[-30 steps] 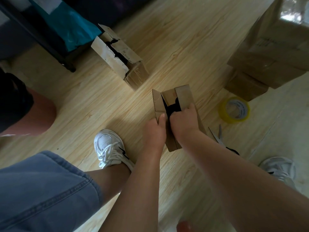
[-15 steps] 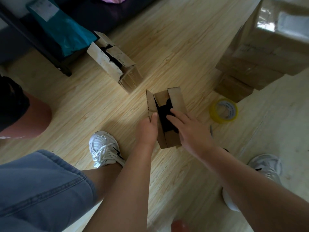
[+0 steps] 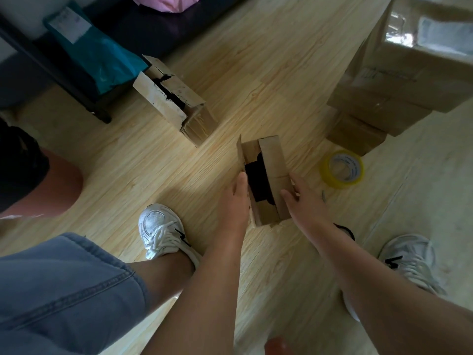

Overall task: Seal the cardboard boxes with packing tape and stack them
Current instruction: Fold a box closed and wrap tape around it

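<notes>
Cardboard box (image 3: 275,172) down on the wood floor (image 3: 256,60), small and narrow, just ahead of a left sneaker (image 3: 158,229) and a right sneaker (image 3: 409,260), both white, with a leg in denim shorts (image 3: 64,290) nearest of all. Bare forearms stretched out to it from below. Left hand (image 3: 235,201) holding the upright left flap, thumb laid along its edge, fingers tucked out of sight on the outer side. Right hand (image 3: 303,201) flat and spread, fingers straight, touching the folded-down right flap. Between the flaps a gap, something black showing inside. To the right of the box and apart from it, lying flat on the floor, a yellow roll of packing tape (image 3: 343,169). Farther off to the left, an opened carton (image 3: 156,98) with ragged flaps and dark contents. Beyond the tape, a stack of taped cartons (image 3: 409,80), glossy on top. Farthest, beside a black frame (image 3: 64,73), a teal mailer bag (image 3: 110,60).
</notes>
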Demonstrator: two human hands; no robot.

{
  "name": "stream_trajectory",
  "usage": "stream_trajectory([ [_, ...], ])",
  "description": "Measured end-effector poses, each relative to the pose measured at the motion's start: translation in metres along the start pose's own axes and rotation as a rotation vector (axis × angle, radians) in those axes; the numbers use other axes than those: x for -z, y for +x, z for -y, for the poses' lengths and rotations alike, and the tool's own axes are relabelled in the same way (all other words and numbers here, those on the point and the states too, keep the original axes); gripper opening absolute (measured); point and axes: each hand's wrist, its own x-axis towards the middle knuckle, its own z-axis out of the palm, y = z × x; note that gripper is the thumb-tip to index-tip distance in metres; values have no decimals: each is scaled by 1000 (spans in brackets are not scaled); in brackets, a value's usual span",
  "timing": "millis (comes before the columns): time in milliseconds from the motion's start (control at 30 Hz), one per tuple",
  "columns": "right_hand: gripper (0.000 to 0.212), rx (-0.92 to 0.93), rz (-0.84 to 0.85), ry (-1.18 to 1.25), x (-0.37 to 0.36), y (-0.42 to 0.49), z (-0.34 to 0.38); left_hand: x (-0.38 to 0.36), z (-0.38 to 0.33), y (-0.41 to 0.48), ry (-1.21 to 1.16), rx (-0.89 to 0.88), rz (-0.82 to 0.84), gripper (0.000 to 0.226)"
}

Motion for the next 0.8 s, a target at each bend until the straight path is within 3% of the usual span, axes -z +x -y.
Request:
stream_trajectory([
  [333,50,-42,-7,129,-5,8,-12,-6,17,12,126,-71,85,72],
  [667,44,-54,-51,95,0,5,-23,-26,21,7,330,-167,24,75],
  [733,43,-58,-5,119,1,4,-19,-25,16,6,470,-224,6,74],
  [800,37,-65,35,146,7,6,-20,-29,10,6,644,-393,-5,71],
])
